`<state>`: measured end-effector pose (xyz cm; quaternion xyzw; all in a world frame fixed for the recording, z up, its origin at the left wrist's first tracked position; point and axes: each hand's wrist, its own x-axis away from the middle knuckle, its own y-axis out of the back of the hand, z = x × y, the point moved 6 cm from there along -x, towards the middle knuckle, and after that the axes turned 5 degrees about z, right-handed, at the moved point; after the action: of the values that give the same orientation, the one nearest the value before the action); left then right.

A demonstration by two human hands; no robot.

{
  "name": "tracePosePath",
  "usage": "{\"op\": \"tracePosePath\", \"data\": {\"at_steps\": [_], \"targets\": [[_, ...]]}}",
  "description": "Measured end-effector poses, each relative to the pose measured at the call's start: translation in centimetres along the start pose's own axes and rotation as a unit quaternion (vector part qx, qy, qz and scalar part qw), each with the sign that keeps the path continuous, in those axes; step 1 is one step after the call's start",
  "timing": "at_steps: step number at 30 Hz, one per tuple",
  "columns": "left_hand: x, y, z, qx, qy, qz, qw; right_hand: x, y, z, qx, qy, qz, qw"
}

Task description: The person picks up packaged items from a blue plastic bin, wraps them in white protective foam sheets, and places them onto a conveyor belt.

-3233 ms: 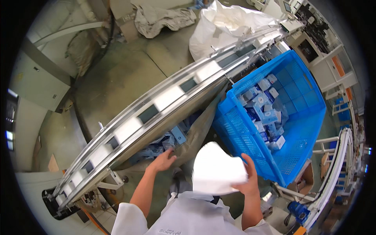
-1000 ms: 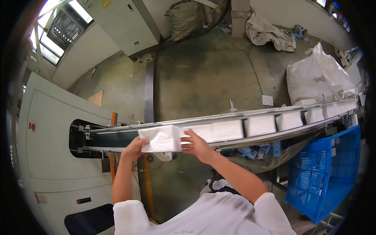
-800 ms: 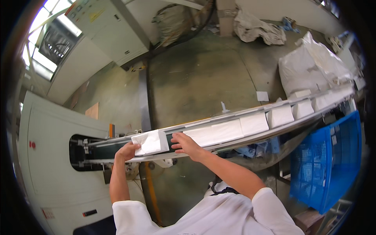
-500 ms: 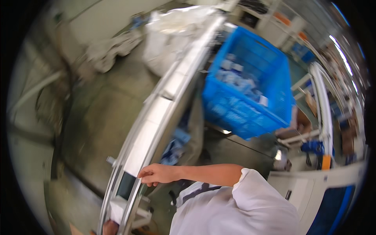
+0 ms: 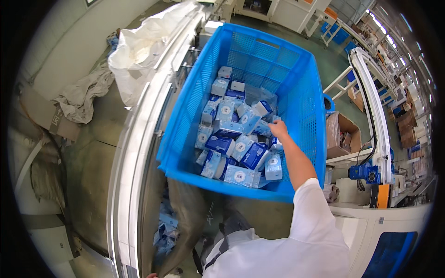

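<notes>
My right hand (image 5: 278,129) reaches into a large blue plastic crate (image 5: 245,187). Its fingers are closed on the end of a light blue tissue pack (image 5: 263,128), on top of the heap. Around it lie several more packs of the same kind, pale blue ones (image 5: 242,147) and dark blue ones (image 5: 254,155), tumbled at all angles. Only a sliver of my left hand (image 5: 152,275) shows at the bottom edge, beside the conveyor rail (image 5: 132,185); its fingers are hidden.
The long conveyor runs along the crate's left side. A white sack (image 5: 134,60) stands beyond it. Below the crate is an open brown bag (image 5: 185,217) with blue wrappers near it. On the right are a cardboard box (image 5: 345,134), a white frame with a blue motor (image 5: 364,173) and a machine.
My right hand has gone from the conveyor's near part into the crate and closed on a tissue pack. The view has turned, bringing the crate to the middle; my left hand has mostly left the picture.
</notes>
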<state>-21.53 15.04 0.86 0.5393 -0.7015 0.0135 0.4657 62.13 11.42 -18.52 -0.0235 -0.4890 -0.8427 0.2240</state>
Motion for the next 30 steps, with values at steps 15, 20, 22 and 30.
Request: {"op": "tracePosePath", "data": {"at_steps": [15,20,22,30], "targets": [[-5.5,-11.6,-12.7,0.031,-0.002,0.089,0.996,-4.5,-6.0,-9.9,0.266,-0.069,0.14,0.951],[-6.1,-13.4,-17.7,0.089,-0.116,0.112,0.983,-7.9,1.6,-6.8,-0.139,-0.111,0.27,0.946],[-6.1,-15.3,-20.7,0.139,-0.178,0.183,0.957,-2.5,7.3,4.5,-0.348,-0.115,0.284,0.886],[-5.9,-21.4,-27.1,0.386,-0.212,0.5,0.745,25.7,5.6,22.8,-0.486,-0.015,0.483,0.729]]}}
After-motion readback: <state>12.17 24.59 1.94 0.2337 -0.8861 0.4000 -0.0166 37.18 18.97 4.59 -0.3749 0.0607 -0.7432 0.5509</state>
